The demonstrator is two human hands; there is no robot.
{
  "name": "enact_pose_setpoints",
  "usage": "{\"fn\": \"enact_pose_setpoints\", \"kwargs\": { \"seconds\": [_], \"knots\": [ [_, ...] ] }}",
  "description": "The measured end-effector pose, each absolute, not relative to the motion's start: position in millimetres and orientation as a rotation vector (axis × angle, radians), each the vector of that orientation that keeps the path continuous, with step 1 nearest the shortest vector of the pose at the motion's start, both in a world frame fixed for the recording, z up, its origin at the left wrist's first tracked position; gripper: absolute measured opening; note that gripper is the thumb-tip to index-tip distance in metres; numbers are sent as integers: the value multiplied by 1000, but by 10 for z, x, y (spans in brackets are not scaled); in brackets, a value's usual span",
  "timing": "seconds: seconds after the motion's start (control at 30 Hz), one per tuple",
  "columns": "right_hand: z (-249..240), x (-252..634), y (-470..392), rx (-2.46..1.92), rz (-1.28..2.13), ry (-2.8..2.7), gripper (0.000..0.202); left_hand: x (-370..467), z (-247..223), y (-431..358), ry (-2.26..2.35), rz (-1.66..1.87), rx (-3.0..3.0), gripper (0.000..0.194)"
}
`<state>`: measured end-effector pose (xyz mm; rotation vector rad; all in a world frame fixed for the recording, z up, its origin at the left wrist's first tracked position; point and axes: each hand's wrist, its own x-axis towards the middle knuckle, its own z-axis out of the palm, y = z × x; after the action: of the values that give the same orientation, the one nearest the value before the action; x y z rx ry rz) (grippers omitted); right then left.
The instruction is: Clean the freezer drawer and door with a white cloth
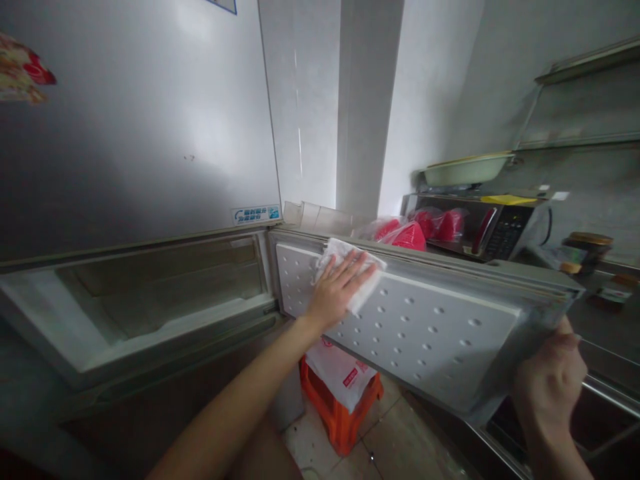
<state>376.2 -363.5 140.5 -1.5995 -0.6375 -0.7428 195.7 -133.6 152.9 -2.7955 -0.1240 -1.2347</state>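
Note:
A refrigerator door [450,327] with a dimpled white inner panel stands swung open across the middle of the head view. My left hand [336,290] lies with outstretched fingers over a white cloth [369,283], pressing it against the upper left part of the panel. The cloth's edges show around my fingers. At the door's far right end, my right hand [553,373] is closed around the outer edge; its fingertips are partly hidden behind the door. To the left, the refrigerator compartment [165,293] stands open, with a frosted drawer front inside.
Below the door, an orange stool [340,427] bears a white plastic bag [335,373]. Behind it are pink items in clear plastic [407,233], a microwave [500,227] with a pale basin [467,170] on top, and jars [590,247] at the right. The closed upper refrigerator door [150,133] fills the left.

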Motion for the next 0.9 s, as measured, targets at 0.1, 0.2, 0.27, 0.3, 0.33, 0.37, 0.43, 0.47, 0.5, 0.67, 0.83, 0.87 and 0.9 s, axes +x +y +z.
{"fn": "enact_pose_setpoints", "kwargs": {
  "seconds": [0.1, 0.2, 0.27, 0.3, 0.33, 0.37, 0.43, 0.47, 0.5, 0.67, 0.83, 0.87, 0.9],
  "knots": [
    [1376, 3795, -3641, -1650, -751, -612, 78, 1636, 1409, -794, -431, -1455, -2789, 72],
    [1370, 3803, -3645, -1669, -765, -605, 80, 1408, 1364, -362, -680, -1809, -2793, 80],
    [1368, 3799, -3642, -1680, -769, -602, 80, 1355, 1378, -174, -803, -2013, -2767, 76],
    [1364, 3798, -3638, -1686, -768, -598, 80, 1358, 1395, -112, -855, -2078, -2748, 73],
    [1358, 3799, -3634, -1688, -769, -596, 79, 1375, 1417, -69, -899, -2118, -2731, 70],
    [1350, 3803, -3629, -1683, -770, -596, 78, 1403, 1441, -46, -940, -2145, -2716, 68],
    [1333, 3816, -3622, -1656, -773, -596, 76, 1468, 1490, -46, -1015, -2207, -2693, 68],
    [1327, 3823, -3620, -1642, -772, -591, 74, 1498, 1511, -64, -1048, -2237, -2682, 68],
    [1323, 3830, -3620, -1632, -775, -583, 73, 1521, 1527, -90, -1077, -2265, -2673, 69],
    [1334, 3842, -3647, -1653, -789, -582, 73, 1539, 1413, -222, -1261, -2321, -2656, 73],
    [1338, 3836, -3654, -1703, -833, -573, 78, 1514, 833, -274, -1597, -2285, -2655, 68],
    [1339, 3835, -3650, -1709, -836, -567, 78, 1510, 703, -290, -1657, -2276, -2651, 68],
    [1341, 3834, -3647, -1712, -836, -565, 78, 1508, 591, -309, -1702, -2271, -2646, 67]
  ]
}}
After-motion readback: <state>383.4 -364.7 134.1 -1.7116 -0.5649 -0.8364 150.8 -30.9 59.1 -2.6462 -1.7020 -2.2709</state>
